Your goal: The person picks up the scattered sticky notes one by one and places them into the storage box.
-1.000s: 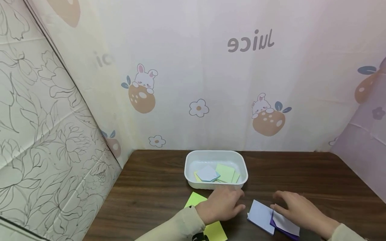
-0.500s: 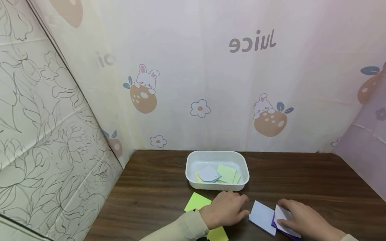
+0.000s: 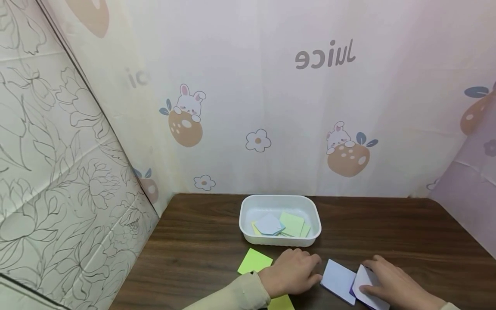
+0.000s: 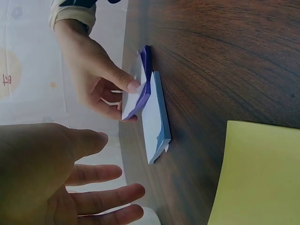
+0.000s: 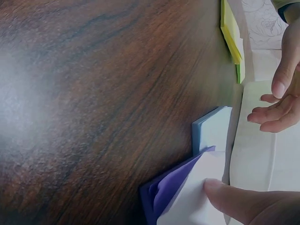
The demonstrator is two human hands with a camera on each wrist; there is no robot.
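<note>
My right hand grips a purple sticky note pad whose top face is whitish, thumb over that face and fingers at its far side. In the left wrist view the pad is tilted, one part over the end of a light blue sticky note pad. That blue pad lies on the table between the hands. My left hand hovers left of it with fingers loosely extended, holding nothing. Under the left forearm lie a green sticky note pad and a yellow one, partly hidden by the sleeve.
A white plastic tray stands behind the hands, with several pale green, yellow and bluish note pads inside. The dark wooden table ends at patterned cloth at the back and sides.
My right hand has moved from hovering over the purple pad to gripping it, and the pad has tilted up slightly. The left hand has shifted slightly right and down, staying unclasped.
</note>
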